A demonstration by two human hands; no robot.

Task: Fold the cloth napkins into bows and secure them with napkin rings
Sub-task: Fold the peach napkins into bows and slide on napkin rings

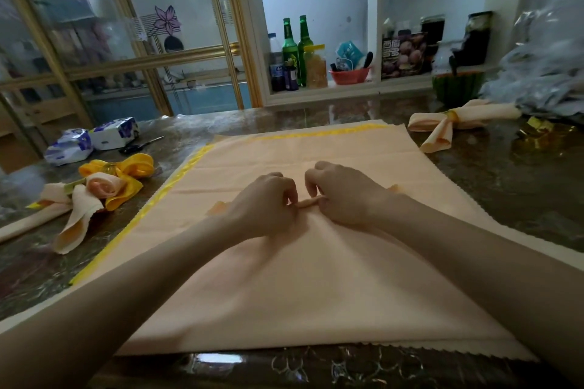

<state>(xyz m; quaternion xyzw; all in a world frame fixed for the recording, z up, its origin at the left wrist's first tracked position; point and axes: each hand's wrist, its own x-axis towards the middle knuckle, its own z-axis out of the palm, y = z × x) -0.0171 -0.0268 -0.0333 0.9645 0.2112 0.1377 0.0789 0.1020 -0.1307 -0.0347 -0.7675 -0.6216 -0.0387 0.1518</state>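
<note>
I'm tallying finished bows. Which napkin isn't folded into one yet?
The big peach napkin spread flat mid-table, its centre pinched by the left hand and right hand. The left bows and the far-right bow are already shaped.

Finished bows (94, 196) crowd the table's (284, 114) left edge, another bow (448, 125) its far right corner; the far edge between is bare.

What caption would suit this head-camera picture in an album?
Left hand and right hand pinch a small fold in a peach napkin spread on the table, a finished bow at right.
</note>
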